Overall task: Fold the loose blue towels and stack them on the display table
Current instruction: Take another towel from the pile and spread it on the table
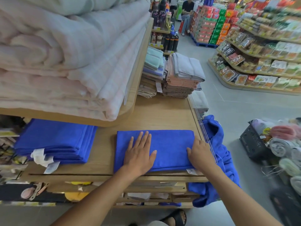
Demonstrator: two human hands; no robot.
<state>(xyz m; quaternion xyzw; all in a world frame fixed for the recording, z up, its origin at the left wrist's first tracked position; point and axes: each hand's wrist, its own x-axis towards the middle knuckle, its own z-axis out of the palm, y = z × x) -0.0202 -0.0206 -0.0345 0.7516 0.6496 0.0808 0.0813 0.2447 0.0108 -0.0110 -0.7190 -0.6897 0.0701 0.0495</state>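
A folded blue towel (169,144) lies flat on the wooden display table (159,115), near its front right corner. My left hand (140,154) rests palm down on the towel's left half, fingers spread. At the towel's right end my right hand (199,154) presses down with its fingers curled over the edge. A stack of folded blue towels (55,141) with white tags sits to the left on the same table. Loose blue towels (219,160) hang in a heap over the table's right side.
Thick pale quilts (65,54) fill a raised shelf over the back left. Stacks of grey, pink and brown towels (180,75) stand at the table's far end. A dark basket (254,144) with rolled towels sits on the floor at right. Snack shelves (260,59) line the aisle.
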